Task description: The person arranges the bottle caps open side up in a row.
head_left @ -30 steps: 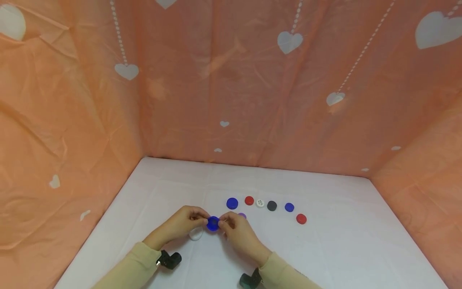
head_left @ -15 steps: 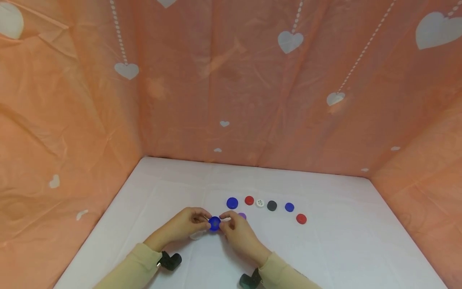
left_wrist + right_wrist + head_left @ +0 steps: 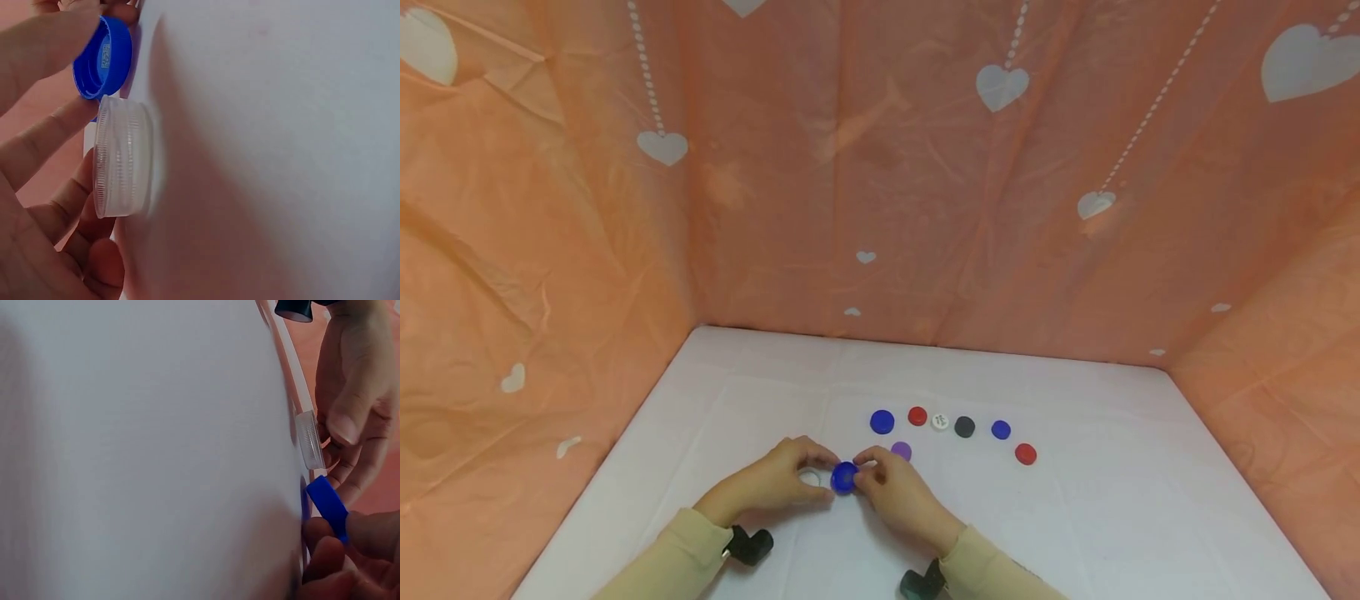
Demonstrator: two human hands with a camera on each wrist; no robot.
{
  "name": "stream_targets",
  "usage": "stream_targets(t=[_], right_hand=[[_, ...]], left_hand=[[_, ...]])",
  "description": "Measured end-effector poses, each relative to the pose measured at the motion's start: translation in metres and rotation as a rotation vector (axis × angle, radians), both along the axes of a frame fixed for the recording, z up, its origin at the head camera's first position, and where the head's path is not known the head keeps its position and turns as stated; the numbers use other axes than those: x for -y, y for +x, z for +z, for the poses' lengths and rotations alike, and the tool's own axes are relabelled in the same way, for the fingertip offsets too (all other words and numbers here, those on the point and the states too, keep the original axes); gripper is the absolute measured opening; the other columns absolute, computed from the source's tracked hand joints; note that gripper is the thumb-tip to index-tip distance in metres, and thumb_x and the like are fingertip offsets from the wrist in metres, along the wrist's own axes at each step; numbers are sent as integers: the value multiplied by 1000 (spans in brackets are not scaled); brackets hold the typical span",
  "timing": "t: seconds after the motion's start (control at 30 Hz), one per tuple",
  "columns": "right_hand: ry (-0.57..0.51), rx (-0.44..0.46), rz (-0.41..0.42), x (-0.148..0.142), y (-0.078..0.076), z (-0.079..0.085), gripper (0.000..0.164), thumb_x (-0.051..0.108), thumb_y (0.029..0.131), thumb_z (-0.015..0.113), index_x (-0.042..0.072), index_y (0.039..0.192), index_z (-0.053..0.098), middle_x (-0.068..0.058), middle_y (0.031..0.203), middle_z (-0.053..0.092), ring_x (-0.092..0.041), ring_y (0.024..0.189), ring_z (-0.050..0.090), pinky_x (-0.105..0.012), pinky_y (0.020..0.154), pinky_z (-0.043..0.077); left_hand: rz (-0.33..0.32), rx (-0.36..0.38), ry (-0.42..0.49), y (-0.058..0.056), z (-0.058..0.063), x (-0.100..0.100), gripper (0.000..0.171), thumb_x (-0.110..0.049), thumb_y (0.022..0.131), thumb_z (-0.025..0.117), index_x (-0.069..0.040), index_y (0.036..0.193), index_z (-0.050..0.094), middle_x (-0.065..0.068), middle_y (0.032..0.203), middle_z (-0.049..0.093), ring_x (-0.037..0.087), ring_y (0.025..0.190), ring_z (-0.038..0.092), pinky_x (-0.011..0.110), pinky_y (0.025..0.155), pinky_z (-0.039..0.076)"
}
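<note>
A blue bottle cap (image 3: 844,477), hollow side showing, is pinched between the thumb and fingers of my right hand (image 3: 904,500), just off the table. Printed marks are visible inside this cap in the left wrist view. My left hand (image 3: 771,479) has its thumb and forefinger spread apart on the other side of the cap and grips nothing. Under the left palm a clear ribbed plastic lid (image 3: 122,159) sits on the white table; in the head view the hand partly covers it. Beyond the right hand lies a purple cap (image 3: 901,452).
Behind the hands, a row of caps lies on the table (image 3: 1075,517): blue (image 3: 882,422), red (image 3: 917,416), white with marks (image 3: 940,422), dark grey (image 3: 965,427), a smaller blue cap (image 3: 1001,430) and another red cap (image 3: 1026,454). Orange heart-patterned cloth (image 3: 925,208) surrounds the table.
Both hands held the blue cap and tilted it. Now the left fingers have spread off it, the cap is slightly nearer the person, and more of the purple cap shows.
</note>
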State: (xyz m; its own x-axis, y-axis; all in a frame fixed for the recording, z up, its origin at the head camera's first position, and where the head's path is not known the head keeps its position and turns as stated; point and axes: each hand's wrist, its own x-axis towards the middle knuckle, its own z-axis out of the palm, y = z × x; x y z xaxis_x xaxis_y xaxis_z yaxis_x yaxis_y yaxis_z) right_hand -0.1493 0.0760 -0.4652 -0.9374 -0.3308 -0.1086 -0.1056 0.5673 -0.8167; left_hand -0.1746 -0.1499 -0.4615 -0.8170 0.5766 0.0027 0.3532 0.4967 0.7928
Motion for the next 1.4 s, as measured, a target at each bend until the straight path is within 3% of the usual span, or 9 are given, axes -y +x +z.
stream_targets(t=[0.23,0.53,0.83,1.4], right_hand=[[47,-17,11,-1,1,1,16,21,97,60,16,112,63,7,84,59,-12,77,55,-30,69,45],[42,-46,72,-2,5,0,24,28,91,68,17,112,64,10,80,59,-8,73,55,-28,70,45],[17,-63,113,-1,8,-4,28,25,81,78,16,105,67,11,80,58,-7,70,52,-25,65,42],[54,-76,134,-1,8,-4,23,26,84,76,20,104,69,11,78,56,-6,69,50,-25,63,41]], left_hand=[[-1,38,-57,7,4,1,47,-24,74,84,-12,115,66,-2,112,55,26,111,46,49,96,36],[-13,-27,-79,11,-3,5,38,-20,76,82,-13,109,65,-5,109,53,23,110,47,46,96,36],[-50,-36,-48,15,-2,5,32,-17,75,82,-15,104,67,-7,105,58,19,106,51,40,97,38],[-25,-11,-50,14,-7,2,31,-22,74,83,-17,99,66,-8,102,57,18,104,52,40,95,40]])
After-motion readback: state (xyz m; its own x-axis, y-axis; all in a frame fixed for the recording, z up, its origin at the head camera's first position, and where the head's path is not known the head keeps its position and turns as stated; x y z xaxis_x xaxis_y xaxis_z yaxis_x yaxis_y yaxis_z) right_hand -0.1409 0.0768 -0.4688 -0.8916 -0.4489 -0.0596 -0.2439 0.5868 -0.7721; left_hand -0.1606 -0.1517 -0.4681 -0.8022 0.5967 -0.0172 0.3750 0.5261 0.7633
